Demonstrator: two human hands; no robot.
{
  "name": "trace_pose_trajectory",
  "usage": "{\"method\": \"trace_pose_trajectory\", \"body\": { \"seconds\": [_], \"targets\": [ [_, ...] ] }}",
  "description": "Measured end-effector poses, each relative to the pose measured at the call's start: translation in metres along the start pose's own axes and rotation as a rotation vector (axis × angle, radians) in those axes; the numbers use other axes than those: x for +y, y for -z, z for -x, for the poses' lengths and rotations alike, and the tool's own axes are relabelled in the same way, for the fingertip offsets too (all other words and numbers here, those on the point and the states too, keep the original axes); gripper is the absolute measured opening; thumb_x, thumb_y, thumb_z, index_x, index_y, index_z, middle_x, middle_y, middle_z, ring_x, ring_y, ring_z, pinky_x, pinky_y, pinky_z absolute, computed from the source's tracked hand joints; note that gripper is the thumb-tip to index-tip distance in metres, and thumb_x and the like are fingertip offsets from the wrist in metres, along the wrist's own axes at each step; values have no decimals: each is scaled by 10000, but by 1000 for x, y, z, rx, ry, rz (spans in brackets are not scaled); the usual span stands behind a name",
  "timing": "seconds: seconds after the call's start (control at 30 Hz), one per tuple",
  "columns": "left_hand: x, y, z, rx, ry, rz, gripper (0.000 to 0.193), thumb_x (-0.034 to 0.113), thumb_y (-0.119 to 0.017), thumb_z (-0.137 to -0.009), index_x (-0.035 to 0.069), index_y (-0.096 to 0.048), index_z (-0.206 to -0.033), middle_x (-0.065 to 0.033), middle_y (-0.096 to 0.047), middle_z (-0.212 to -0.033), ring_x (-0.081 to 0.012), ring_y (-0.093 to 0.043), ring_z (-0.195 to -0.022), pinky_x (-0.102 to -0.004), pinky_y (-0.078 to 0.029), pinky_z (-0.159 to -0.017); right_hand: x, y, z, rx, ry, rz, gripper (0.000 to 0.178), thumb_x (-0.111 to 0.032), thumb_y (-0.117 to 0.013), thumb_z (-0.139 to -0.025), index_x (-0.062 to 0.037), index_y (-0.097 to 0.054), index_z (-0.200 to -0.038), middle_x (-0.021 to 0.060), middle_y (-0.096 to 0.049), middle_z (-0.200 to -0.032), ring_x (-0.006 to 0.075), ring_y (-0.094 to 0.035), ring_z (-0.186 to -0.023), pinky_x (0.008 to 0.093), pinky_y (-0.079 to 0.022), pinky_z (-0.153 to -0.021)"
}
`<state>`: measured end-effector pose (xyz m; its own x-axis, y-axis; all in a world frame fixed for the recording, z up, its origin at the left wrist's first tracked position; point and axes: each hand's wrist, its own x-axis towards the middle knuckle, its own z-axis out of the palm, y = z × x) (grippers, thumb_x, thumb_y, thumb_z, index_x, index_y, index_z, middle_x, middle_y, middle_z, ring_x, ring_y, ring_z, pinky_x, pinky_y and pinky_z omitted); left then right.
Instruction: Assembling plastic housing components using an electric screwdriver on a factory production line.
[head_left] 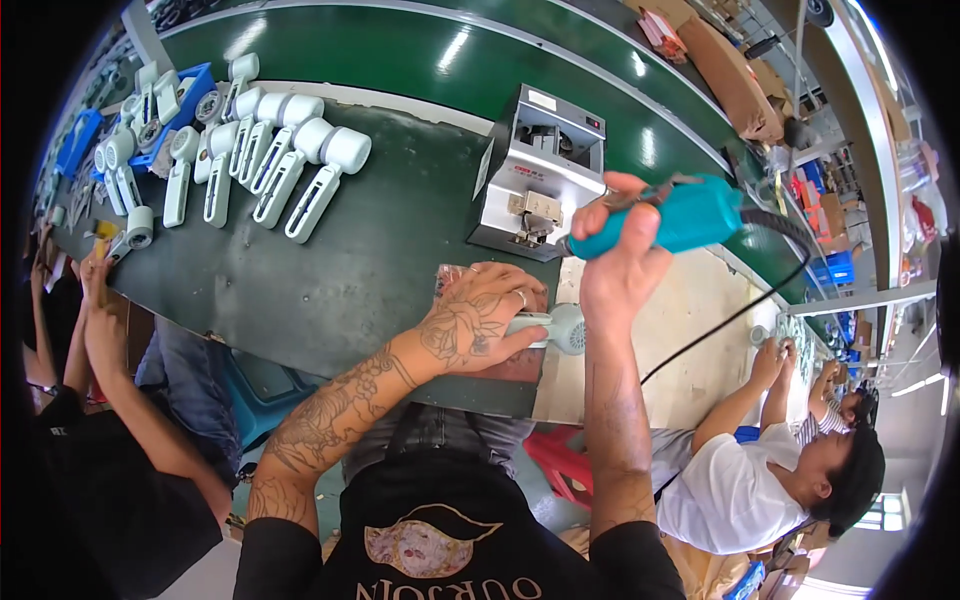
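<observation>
My left hand (487, 312) presses a pale green handheld fan (568, 330) down on a reddish pad (518, 370), fingers and thumb closed about its handle. The fan's round, grilled head points right; most of the handle is hidden under the hand. In my right hand (630, 245) is a teal electric screwdriver (695, 215), gripped round its body and tilted with its front end to the left. That end is beside the front of a grey metal box-shaped machine (540, 165), which looks like a screw feeder. Whether the tip touches it I cannot tell.
Several pale green fans (315, 195) lie at the left of the dark table, near a blue bin (190, 100). A black cable (715, 335) hangs from the screwdriver across tan cardboard (690, 310). Co-workers sit on both sides. A green conveyor (400, 45) runs behind.
</observation>
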<state>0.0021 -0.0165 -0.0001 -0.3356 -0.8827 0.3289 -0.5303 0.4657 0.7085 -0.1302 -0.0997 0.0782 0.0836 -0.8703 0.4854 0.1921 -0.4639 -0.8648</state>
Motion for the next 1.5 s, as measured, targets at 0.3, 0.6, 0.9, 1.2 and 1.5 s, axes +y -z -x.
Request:
{"method": "trace_pose_trajectory", "body": {
  "seconds": [0.3,0.6,0.9,1.2,1.5],
  "targets": [
    [-3,-5,10,14,-155,-212,360,373,-677,-903,86,-645,-1119,-73,-624,-1177,-279,-552,-1169,-443,-417,-1054,37,-16,-16,-66,12,27,454,-423,-605,-1012,27,-569,-1053,60,-572,-736,171,-572,-656,307,-475,-602],
    [-4,-4,3,23,-30,-201,457,382,-670,-909,69,-603,-1235,-90,-618,-1159,-281,-537,-1124,-468,-421,-1014,23,-13,-3,-82,-173,40,509,-492,-606,-994,14,-550,-1018,64,-556,-717,178,-554,-643,312,-463,-592],
    [-1,-4,2,74,-65,-291,464,385,-672,-905,75,-602,-1243,-76,-607,-1131,-268,-534,-1092,-464,-427,-978,-1,27,31,-13,-162,-48,572,-484,-695,-935,56,-579,-1082,67,-578,-728,169,-571,-648,295,-452,-589],
    [0,-3,2,24,-30,-269,450,393,-667,-911,82,-596,-1227,-67,-598,-1124,-261,-536,-1071,-448,-428,-976,6,34,38,-55,-168,-122,461,-389,-662,-976,53,-573,-1075,60,-566,-742,167,-560,-660,301,-455,-599],
    [4,-3,-1,36,-18,-308,441,366,-692,-890,78,-611,-1214,-61,-599,-1110,-258,-543,-1047,-442,-430,-970,13,28,40,-56,-178,3,562,-549,-641,-951,-5,-499,-951,73,-519,-686,181,-511,-596,332,-443,-576]
  ]
}}
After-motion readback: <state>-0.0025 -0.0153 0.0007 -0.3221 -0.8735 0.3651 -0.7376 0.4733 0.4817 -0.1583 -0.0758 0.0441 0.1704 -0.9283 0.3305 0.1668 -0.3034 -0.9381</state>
